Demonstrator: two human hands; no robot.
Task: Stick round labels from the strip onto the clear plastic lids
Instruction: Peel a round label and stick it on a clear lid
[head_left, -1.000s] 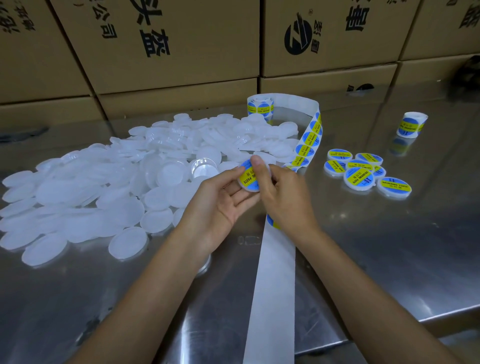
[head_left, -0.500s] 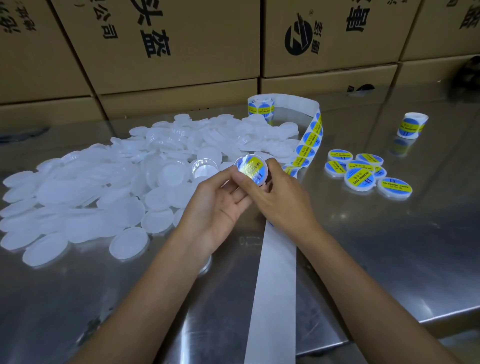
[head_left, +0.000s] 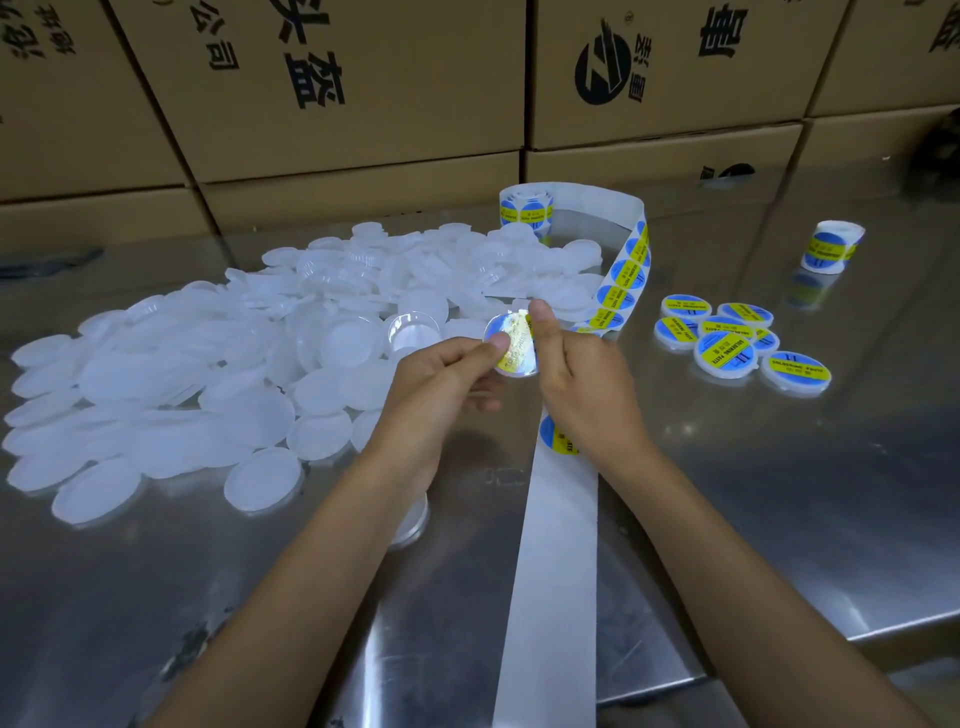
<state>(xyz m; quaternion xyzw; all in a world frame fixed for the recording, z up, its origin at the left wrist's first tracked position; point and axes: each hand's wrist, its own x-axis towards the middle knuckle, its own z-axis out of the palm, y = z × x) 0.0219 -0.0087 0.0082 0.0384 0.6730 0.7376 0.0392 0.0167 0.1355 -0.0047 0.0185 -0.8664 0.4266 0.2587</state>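
Note:
Both hands hold one clear lid (head_left: 514, 345) with a blue-and-yellow round label on it, above the table's middle. My left hand (head_left: 441, 384) pinches its left edge, thumb on top. My right hand (head_left: 582, 384) pinches its right edge, thumb pointing up. The lid glares in the light. The label strip (head_left: 621, 275) curves from a roll (head_left: 524, 208) at the back, passes under my right hand and runs on as bare white backing (head_left: 556, 545) toward me. One label (head_left: 558, 439) sits on the strip below my right wrist. A big pile of clear lids (head_left: 218, 374) lies left.
Several labelled lids (head_left: 727, 343) lie in a group to the right on the steel table (head_left: 779, 493). A second small label roll (head_left: 831, 247) stands at the far right. Cardboard boxes (head_left: 363, 88) wall off the back. One lid (head_left: 413, 519) lies under my left forearm.
The lid has been tilted and turned between my fingers, so the label now shines with glare. My right thumb has moved from pressing the label's face to the lid's right edge.

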